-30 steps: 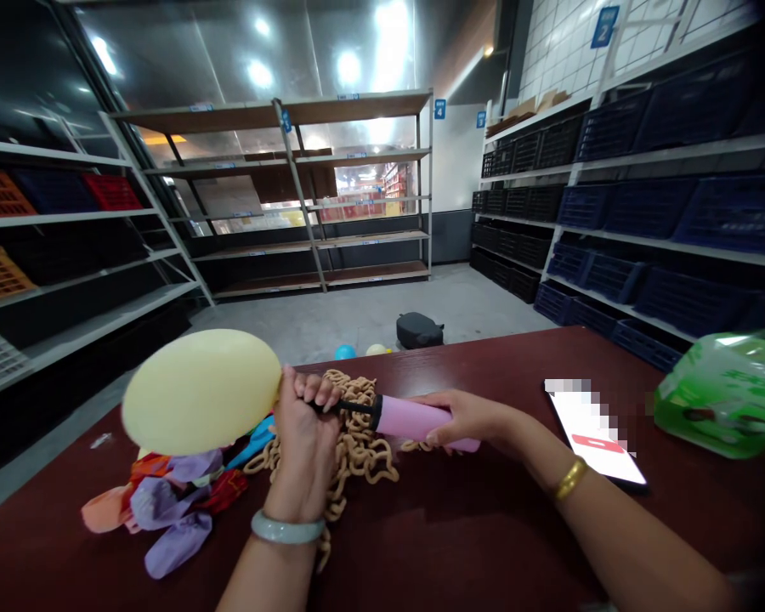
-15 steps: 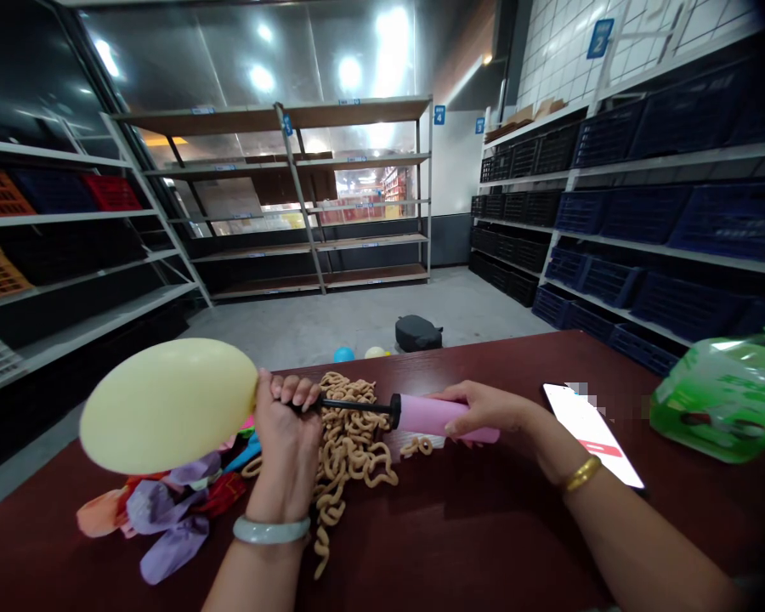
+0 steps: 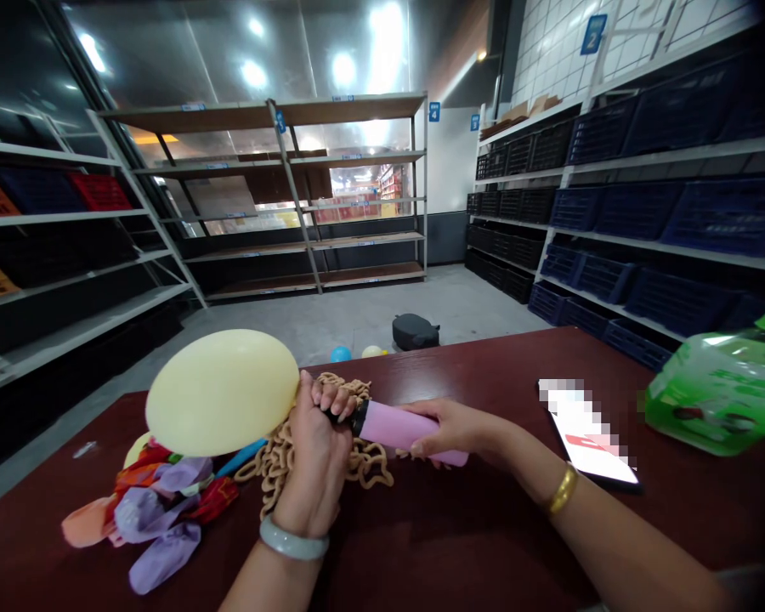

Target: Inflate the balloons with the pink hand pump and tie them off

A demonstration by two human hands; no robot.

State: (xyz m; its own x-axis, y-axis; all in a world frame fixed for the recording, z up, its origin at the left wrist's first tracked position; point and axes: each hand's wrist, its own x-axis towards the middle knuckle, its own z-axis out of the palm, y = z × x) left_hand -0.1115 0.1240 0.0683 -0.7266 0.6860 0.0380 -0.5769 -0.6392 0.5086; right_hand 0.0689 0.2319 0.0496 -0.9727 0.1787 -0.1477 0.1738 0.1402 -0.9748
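Observation:
An inflated pale yellow balloon sticks out to the left of my left hand. That hand is closed around the black handle end of a pink balloon pump, with the balloon's neck hidden at the fist. My right hand wraps the pump's pink barrel farther right. The black handle sits close against the barrel. Beneath my left hand and wrist lies a heap of tan, curly, rope-like strands. Limp uninflated balloons in purple, red, orange and other colours lie to the left.
On the dark red table, a phone lies right of my right hand. Near it stands a green jug. A blue balloon and a dark grey object are on the floor beyond. Shelves with crates line the sides.
My left hand has moved right toward my right hand, carrying the balloon along. The black rod that showed between handle and barrel has slid into the pump.

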